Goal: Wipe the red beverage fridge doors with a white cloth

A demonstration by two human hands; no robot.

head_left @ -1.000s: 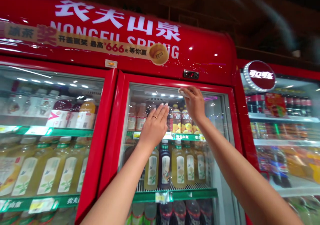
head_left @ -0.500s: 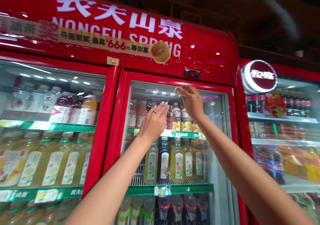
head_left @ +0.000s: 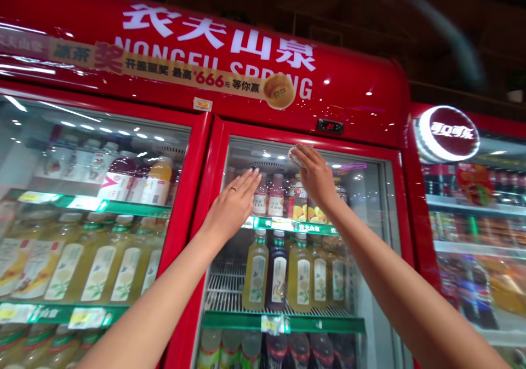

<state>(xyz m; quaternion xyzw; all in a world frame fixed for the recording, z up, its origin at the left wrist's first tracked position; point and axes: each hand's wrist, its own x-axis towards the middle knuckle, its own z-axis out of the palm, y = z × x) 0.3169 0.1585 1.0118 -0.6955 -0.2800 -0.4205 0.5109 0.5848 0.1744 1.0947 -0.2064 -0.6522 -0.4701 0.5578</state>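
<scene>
In front of me is the glass door [head_left: 372, 243] of a red drink fridge. My left hand [head_left: 230, 205] lies against the upper left of the glass, fingers stretched out together, with a ring on one finger and nothing held. Higher up and to its right, my right hand [head_left: 318, 174] is bent and presses a white wad [head_left: 294, 156], perhaps a cloth or tissue, to the glass near the top of the door. Most of that wad is hidden under the fingers. Behind the pane, bottles [head_left: 257, 273] stand on the shelves.
A red door frame [head_left: 201, 177] divides this door from a left one with bottles [head_left: 96, 270] inside. Above sits the lit red sign panel [head_left: 349, 87] with a small display [head_left: 330, 126]. On the right stands another fridge with a round lit sign [head_left: 450, 133].
My left hand has shifted left across the glass. My right hand has moved slightly left, and more of the white wad shows. The view has turned a little, so the fridge appears farther right.
</scene>
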